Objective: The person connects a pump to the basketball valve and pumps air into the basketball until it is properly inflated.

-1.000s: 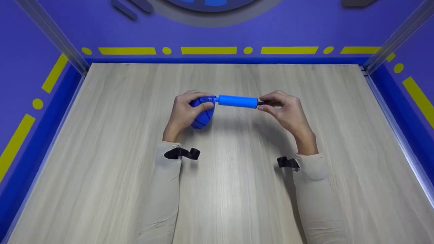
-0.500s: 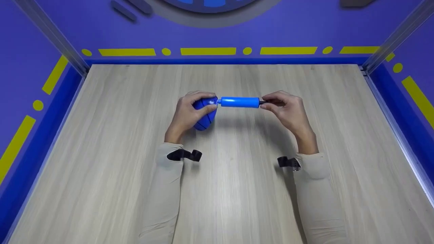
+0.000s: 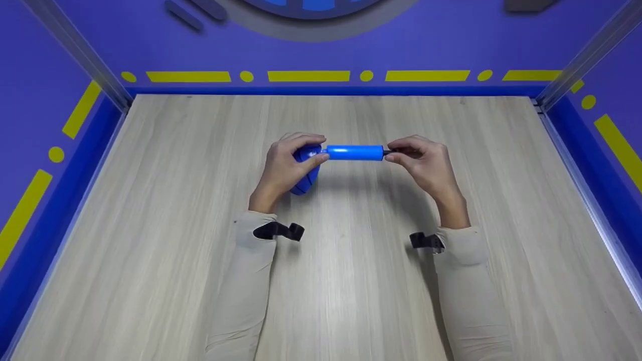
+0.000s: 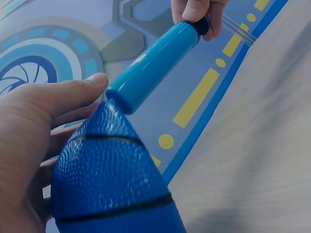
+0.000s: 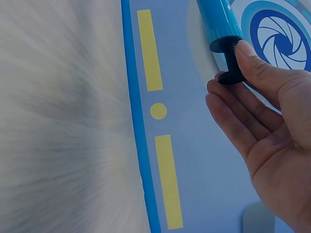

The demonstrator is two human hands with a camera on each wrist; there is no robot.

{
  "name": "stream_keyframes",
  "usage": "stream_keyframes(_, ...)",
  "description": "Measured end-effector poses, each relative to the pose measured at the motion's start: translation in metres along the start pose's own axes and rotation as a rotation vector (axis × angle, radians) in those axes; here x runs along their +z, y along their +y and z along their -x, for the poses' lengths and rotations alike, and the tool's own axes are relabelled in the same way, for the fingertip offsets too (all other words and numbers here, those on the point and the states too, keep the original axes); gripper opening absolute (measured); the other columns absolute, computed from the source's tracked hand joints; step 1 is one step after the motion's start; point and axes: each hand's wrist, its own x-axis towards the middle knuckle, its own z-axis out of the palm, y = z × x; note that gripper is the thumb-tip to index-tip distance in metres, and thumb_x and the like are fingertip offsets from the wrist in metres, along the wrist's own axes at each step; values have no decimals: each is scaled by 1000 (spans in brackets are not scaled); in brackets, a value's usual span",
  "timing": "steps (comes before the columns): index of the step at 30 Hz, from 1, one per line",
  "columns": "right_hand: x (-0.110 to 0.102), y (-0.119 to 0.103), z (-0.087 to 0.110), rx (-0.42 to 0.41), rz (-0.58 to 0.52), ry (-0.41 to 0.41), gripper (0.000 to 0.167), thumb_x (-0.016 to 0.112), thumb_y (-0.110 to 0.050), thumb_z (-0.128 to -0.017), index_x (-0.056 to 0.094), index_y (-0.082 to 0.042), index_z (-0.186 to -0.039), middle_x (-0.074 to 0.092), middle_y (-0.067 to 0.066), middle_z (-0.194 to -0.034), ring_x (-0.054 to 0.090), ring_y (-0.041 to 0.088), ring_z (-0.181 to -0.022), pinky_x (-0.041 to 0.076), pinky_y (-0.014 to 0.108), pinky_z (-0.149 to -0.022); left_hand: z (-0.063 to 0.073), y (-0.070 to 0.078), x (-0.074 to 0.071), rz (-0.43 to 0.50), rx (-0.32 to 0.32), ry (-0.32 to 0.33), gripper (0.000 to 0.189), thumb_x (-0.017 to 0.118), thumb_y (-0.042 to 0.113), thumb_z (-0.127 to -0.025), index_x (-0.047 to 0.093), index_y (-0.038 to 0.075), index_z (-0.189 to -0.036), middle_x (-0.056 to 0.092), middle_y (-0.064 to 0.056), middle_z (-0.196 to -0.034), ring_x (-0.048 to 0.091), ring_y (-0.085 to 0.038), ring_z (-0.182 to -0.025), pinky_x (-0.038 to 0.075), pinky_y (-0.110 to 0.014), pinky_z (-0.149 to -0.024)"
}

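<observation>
A blue ball (image 3: 306, 184) with black seam lines, limp and folded to a point in the left wrist view, is gripped by my left hand (image 3: 283, 168), thumb and fingers around its upper end. From that pointed end a small blue hand pump (image 3: 354, 152) extends level to the right, its narrow tip at the ball. The left thumb reaches the joint between ball and pump. With thumb and fingertips, my right hand (image 3: 426, 163) pinches the pump's black handle (image 5: 232, 60), which shows just beyond the barrel. The ball's far side is hidden behind the left hand.
Both hands are over a light wood-grain table (image 3: 331, 281). Blue-purple panels (image 3: 321, 55) with yellow dashes rise behind it and along both sides. Black camera mounts (image 3: 281, 230) are worn at the sleeve cuffs.
My left hand has shifted slightly right with the ball, its thumb sliding toward the pump's tip. The pump has edged slightly to the right. My right hand has hardly moved.
</observation>
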Motion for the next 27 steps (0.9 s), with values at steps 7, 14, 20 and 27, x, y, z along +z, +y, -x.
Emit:
stream_keyframes(7,0,2,1,-7,1,2,24,87,-2,-87,81,2,-110,78,13,-104,71,8,-87,56,17,-78,-6,18,10,-97,149,7,38,86,29,-93,79,5,-121,76,-7,-125,67,-25,-119,50,-36,-104)
stream_keyframes(14,0,2,0,-14,-8,2,23,86,-3,-87,81,2,-109,78,12,-104,73,14,-88,57,18,-78,-11,33,28,-148,174,-62,38,84,27,-95,78,5,-124,74,-9,-129,66,-26,-123,49,-33,-106)
stream_keyframes(20,0,2,0,-12,-33,-16,22,85,-3,-89,81,1,-110,78,13,-104,74,16,-89,57,19,-79,-15,41,43,-157,141,-124,40,80,26,-97,75,3,-130,71,-11,-134,64,-27,-127,47,-32,-110)
stream_keyframes(27,-2,3,0,-9,-35,-21,20,85,-8,-90,82,-2,-109,78,8,-103,73,14,-88,58,21,-79,-19,46,55,-239,142,-138,41,80,27,-97,75,4,-131,71,-11,-133,64,-28,-126,49,-35,-110)
